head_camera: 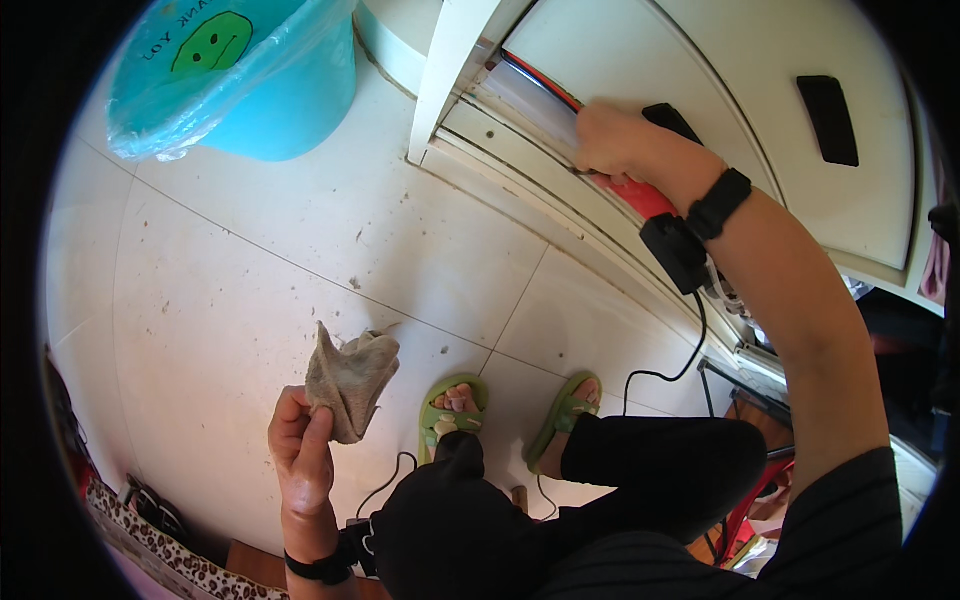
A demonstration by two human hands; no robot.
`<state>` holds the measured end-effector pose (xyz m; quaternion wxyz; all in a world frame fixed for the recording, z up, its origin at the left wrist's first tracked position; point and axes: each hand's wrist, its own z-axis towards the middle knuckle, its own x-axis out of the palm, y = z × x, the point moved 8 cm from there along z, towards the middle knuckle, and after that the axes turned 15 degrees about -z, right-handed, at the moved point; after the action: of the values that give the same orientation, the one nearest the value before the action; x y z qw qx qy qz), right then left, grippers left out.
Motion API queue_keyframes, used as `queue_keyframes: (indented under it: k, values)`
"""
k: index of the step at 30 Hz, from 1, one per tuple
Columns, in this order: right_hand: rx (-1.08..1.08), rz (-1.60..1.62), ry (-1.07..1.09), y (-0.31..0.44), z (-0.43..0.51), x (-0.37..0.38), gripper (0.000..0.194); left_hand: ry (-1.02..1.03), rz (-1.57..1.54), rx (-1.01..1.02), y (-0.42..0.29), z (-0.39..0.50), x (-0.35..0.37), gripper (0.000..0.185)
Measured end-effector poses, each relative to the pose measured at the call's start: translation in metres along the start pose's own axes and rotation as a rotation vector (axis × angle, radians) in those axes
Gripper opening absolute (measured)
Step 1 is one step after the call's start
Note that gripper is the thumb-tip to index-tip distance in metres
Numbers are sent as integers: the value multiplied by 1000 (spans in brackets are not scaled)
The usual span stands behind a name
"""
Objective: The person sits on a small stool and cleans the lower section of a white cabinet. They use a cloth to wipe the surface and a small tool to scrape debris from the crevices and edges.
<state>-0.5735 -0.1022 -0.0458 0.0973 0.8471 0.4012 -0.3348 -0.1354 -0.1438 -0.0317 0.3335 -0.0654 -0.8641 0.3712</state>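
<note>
Thumb and fingers of my left hand [304, 435] pinch a crumpled grey-brown cloth [352, 382] above the tiled floor. My right hand [611, 142] reaches into a narrow opening of the white cabinet [480, 120], at the edge of a stack of thin, flat papers or folders [536, 94]. Its fingers are curled and partly hidden, so whether they grip anything does not show. Just under that hand lies a red item [641, 196], half covered by the wrist.
A blue bin [300, 97] with a clear plastic liner stands at upper left. Bits of dirt [355, 283] dot the floor. My feet in green slippers [465, 397] are below. A black cable [694, 337] hangs from the right wrist device. Leopard-print fabric [161, 555] lies lower left.
</note>
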Motion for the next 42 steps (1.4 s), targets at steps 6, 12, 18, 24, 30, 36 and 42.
queue_keyframes:
  k: [6,12,18,24,30,36,42]
  values:
    - [-104,119,-37,17,8,-10,10,-27,13,16,-2,2,5,9]
    - [-245,447,-31,24,0,-12,5,-21,5,-2,3,1,2,10]
    - [-191,319,-103,-4,-13,-1,7,-28,20,8,2,1,-1,10]
    - [-58,122,-5,-6,-10,-1,9,-9,31,0,4,2,1,10]
    - [-24,66,4,4,-15,-4,11,-29,39,-3,3,0,-1,9]
    - [8,119,21,2,-12,-2,9,-35,28,7,1,0,-2,9]
    - [-14,177,42,-10,2,4,4,-59,26,6,1,0,-4,8]
